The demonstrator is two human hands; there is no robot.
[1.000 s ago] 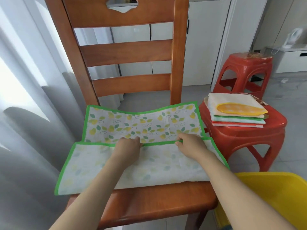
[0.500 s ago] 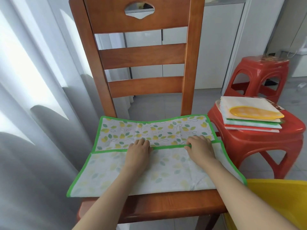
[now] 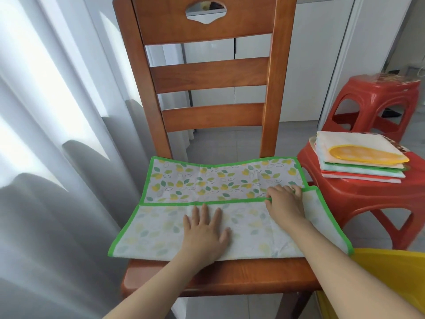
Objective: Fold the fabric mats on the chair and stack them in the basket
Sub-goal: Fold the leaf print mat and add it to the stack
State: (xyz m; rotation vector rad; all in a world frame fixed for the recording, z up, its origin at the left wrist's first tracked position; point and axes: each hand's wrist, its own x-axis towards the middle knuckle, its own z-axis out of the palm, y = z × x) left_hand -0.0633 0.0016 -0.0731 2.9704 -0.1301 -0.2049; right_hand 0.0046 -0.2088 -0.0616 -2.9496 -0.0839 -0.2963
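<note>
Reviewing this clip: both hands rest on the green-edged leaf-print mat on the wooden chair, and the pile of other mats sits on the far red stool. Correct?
Not quite. The head view shows the pile of mats on the near red stool, right beside the chair; the far stool holds something else. The rest holds: the left hand and right hand both rest on the green-edged mat.

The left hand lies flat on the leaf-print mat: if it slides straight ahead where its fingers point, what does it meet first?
Probably the green folded edge of the leaf-print fabric mat, just ahead of the left hand. Beyond it are printed fabric and the wooden chair back.
</note>
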